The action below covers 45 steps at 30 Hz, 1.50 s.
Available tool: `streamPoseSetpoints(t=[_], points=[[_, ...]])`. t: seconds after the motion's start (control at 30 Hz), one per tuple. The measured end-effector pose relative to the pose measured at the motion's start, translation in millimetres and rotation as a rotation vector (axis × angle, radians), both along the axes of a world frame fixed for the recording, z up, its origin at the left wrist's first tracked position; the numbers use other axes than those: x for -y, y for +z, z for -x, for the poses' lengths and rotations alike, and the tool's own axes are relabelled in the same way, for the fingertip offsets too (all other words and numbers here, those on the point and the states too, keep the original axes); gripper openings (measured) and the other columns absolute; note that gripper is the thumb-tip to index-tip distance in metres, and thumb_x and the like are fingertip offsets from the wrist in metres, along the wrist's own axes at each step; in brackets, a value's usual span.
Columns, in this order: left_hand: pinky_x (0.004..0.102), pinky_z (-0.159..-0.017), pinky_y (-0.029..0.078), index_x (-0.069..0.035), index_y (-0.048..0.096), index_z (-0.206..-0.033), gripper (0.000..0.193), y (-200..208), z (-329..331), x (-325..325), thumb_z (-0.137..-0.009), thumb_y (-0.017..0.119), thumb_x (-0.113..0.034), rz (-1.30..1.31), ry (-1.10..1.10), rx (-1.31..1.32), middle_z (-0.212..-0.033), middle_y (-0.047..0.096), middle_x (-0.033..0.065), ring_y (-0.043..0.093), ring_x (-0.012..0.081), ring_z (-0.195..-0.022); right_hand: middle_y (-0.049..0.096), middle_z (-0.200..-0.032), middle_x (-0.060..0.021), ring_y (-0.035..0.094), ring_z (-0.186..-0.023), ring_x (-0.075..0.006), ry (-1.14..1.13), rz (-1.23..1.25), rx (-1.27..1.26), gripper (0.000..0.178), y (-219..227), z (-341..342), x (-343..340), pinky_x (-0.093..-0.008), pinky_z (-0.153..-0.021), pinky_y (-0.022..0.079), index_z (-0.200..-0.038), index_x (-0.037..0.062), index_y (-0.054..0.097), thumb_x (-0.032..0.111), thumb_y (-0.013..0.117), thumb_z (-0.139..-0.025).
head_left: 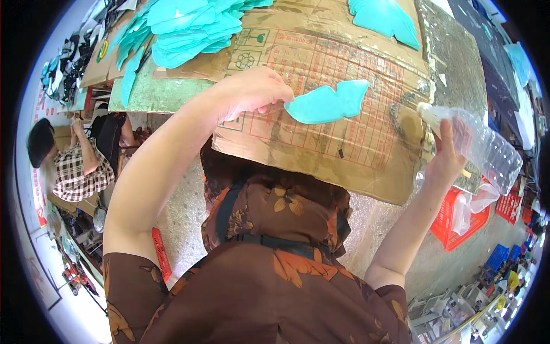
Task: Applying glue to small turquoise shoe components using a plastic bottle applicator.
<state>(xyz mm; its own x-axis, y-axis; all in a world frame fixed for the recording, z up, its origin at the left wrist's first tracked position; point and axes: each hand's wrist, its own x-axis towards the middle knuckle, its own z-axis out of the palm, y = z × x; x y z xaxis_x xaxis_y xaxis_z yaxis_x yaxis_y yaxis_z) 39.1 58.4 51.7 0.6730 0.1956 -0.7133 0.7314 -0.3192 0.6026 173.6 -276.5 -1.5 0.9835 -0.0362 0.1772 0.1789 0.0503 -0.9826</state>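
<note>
The person's left hand [255, 92] reached out over a flattened sheet of brown cardboard printed with a red grid [321, 143] that covered the counter [458, 74]. Its fingers were curled lightly and pinched the left end of a flat teal foam piece with a wavy, lip-like outline [327, 102], which lay on the cardboard just to the right of the hand.

The right hand [450, 152] was raised at the right edge of the cardboard, its fingers clenched around a clear plastic bottle with a whitish nozzle [484, 146]. The bottle was tilted, the nozzle pointing up and to the left, well apart from the teal piece.

Farther back on the counter, a large heap of similar teal foam cutouts [183, 26] was spread to the left, and a smaller cluster of the same teal pieces [385, 18] lay to the right. The person wore a brown garment with orange leaf patterns [275, 269]. Off to the left, another person in a checked shirt [77, 169] sat bent over among cardboard boxes. A red plastic crate [458, 223] stood on the floor at lower right, below the bottle.
</note>
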Motion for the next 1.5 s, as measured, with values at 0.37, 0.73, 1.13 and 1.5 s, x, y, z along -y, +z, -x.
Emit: streamPoseSetpoints(t=[0.37, 0.73, 1.13, 1.5], points=[[0.024, -0.056, 0.038, -0.009, 0.062, -0.074, 0.012, 21, -21, 7, -0.077, 0.064, -0.021, 0.147, -0.089, 0.144, -0.068, 0.051, -0.003, 0.044, 0.0078, -0.058, 0.058, -0.119, -0.0102, 0.06, -0.109, -0.0232, -0.088, -0.175, -0.032, 0.041, -25, -22, 18, -0.0382, -0.09, 0.054, -0.123, 0.0009, 0.054, 0.012, 0.073, -0.089], [0.0317, -0.064, 0.043, -0.002, 0.056, -0.077, 0.011, 94, -10, -27, -0.079, 0.059, -0.012, -0.333, -0.391, 0.859, -0.073, 0.052, 0.0043, 0.051, 0.0152, -0.07, 0.054, -0.126, -0.0116, 0.055, -0.117, -0.0223, -0.054, -0.216, -0.015, 0.046, -43, -21, 36, -0.0391, -0.098, 0.048, -0.132, 0.0016, 0.045, 0.015, 0.067, -0.094], [0.0277, -0.066, 0.041, -0.007, 0.057, -0.084, 0.012, 142, 36, -227, -0.083, 0.056, -0.018, -0.73, -0.076, 0.637, -0.076, 0.052, 0.0002, 0.049, 0.0102, -0.074, 0.049, -0.134, -0.0102, 0.05, -0.121, -0.023, -0.136, 0.025, -0.043, 0.058, -21, -14, 12, -0.0367, -0.096, 0.044, -0.137, -0.0004, 0.046, 0.028, 0.069, -0.092], [0.0293, -0.075, 0.046, -0.006, 0.058, -0.099, 0.02, 44, 27, -309, -0.086, 0.059, -0.021, -0.884, 0.047, 0.621, -0.089, 0.059, 0.0049, 0.055, 0.0163, -0.082, 0.051, -0.132, -0.0084, 0.052, -0.118, -0.0224, -0.152, 0.119, -0.078, 0.056, -18, -13, 9, -0.0359, -0.092, 0.046, -0.136, 0.0012, 0.048, 0.029, 0.069, -0.092]])
